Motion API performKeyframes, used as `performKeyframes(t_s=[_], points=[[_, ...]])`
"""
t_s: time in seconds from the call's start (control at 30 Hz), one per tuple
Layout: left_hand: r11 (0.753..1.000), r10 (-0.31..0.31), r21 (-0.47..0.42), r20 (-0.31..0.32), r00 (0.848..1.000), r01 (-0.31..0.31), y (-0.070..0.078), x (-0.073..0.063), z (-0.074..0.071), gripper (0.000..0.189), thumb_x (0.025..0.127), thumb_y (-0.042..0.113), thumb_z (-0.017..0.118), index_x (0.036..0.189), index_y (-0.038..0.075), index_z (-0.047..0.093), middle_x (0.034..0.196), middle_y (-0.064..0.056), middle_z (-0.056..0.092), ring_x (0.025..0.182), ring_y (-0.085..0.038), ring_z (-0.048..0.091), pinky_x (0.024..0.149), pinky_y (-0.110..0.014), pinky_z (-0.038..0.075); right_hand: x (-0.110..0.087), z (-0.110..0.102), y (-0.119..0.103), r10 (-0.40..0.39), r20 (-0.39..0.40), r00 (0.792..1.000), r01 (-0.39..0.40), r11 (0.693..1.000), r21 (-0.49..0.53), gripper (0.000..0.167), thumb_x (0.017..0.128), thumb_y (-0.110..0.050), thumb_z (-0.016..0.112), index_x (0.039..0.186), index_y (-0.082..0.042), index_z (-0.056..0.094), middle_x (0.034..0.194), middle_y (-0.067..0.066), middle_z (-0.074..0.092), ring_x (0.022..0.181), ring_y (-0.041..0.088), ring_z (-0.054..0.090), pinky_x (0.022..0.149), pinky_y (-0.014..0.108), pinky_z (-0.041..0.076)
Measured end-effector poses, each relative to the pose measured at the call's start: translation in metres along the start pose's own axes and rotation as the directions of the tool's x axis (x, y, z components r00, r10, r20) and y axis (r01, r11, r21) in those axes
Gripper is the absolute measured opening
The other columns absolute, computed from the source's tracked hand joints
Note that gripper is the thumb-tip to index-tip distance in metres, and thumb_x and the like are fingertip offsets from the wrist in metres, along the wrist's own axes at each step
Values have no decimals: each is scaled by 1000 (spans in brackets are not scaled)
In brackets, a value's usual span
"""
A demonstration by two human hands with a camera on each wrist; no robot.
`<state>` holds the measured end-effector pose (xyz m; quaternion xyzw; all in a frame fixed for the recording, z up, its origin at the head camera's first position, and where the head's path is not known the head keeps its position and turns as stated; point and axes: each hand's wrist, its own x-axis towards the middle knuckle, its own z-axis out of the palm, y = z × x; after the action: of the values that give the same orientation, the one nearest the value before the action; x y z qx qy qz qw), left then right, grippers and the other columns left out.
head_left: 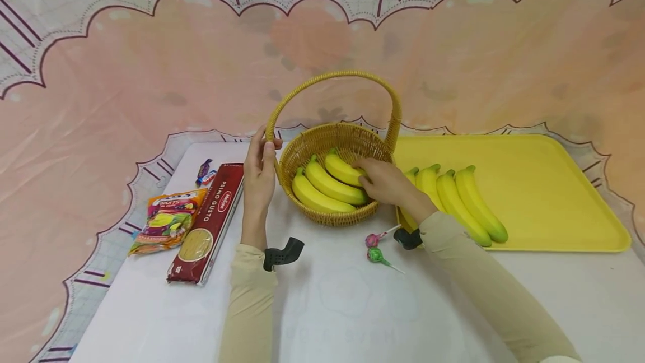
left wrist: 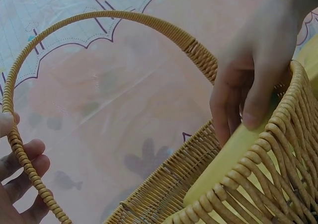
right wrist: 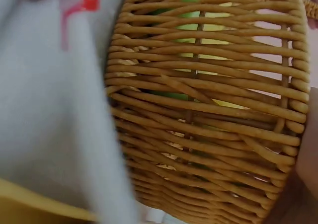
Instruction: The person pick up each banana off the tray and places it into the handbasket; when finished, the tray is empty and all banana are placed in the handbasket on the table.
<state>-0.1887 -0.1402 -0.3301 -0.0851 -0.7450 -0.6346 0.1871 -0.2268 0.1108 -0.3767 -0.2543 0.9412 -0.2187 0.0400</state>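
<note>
A wicker basket point(head_left: 328, 218) with a tall hooped handle point(head_left: 347, 73) stands on the table, with three bananas lying side by side inside. My left hand point(head_left: 260, 170) holds the handle near its left foot, the thumb on one side and the fingers on the other. Reaching over the right rim, my right hand point(head_left: 385, 181) grips the end of the rightmost banana point(head_left: 342, 169) in the basket. From the left wrist view, the right thumb and fingers straddle that banana point(left wrist: 231, 152). In the right wrist view the basket's woven wall point(right wrist: 208, 100) hides the fingers.
A yellow tray point(head_left: 549, 195) with several bananas point(head_left: 478, 206) lies to the right, partly under the right forearm. Two lollipops point(head_left: 375, 254) lie in front of the basket. At left are a red pasta pack point(head_left: 209, 223), an orange candy bag point(head_left: 168, 220) and small wrapped sweets point(head_left: 204, 172).
</note>
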Motion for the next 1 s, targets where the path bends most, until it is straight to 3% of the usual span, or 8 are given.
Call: performKeyframes(t_s=[0.2,0.37,0.47,0.57,0.67,0.8,1.0], points=[[1000,6,14,-14,1000,-6,1,1,-1,39,103,17,37,141,9,41,115,-24,54,109,-23,51,93,-24,36,12,-2,-5,34,92,995,-27,997,-75,39,96,-19,50,134,-10,51,129,10,59,87,21,56,75,36,46],[1000,-5,0,-16,1000,5,0,-2,-2,39,102,17,38,141,10,41,114,-20,55,108,-19,50,95,-25,34,14,0,-5,25,114,993,-16,997,-73,39,96,-21,49,134,-10,51,125,10,61,82,21,57,67,35,45],[1000,-1,-3,-9,1000,1,-1,-3,-1,39,102,16,37,141,10,41,114,-20,55,108,-19,51,95,-25,35,7,0,-1,-18,46,999,19,1000,-21,38,96,-19,50,132,-6,53,126,12,61,100,26,61,83,42,49],[1000,6,4,-8,1000,-6,-2,-4,0,39,103,17,37,141,10,41,114,-20,55,108,-20,51,94,-25,35,-4,-2,6,-65,-53,996,68,995,68,35,96,-14,52,129,-3,54,127,13,59,119,29,54,99,46,43],[1000,7,9,-12,1000,-7,-2,-4,1,39,103,17,37,141,11,41,114,-21,55,109,-22,51,94,-26,35,-19,-4,13,-78,-147,986,101,983,155,31,95,-9,51,126,-4,56,125,12,59,119,29,53,100,46,42],[1000,6,15,-11,1000,-6,-2,-4,1,39,103,18,37,141,12,41,114,-20,55,110,-22,51,96,-26,35,-43,-6,25,-19,-264,964,80,972,221,27,95,-8,48,120,-8,59,120,9,60,116,27,53,98,47,41],[1000,19,10,-6,1000,-19,-4,-3,1,39,103,17,38,141,11,41,114,-21,54,107,-20,50,92,-25,35,-78,-13,46,81,-324,943,6,966,259,26,97,-8,46,120,-7,58,121,11,57,117,31,50,97,51,38]])
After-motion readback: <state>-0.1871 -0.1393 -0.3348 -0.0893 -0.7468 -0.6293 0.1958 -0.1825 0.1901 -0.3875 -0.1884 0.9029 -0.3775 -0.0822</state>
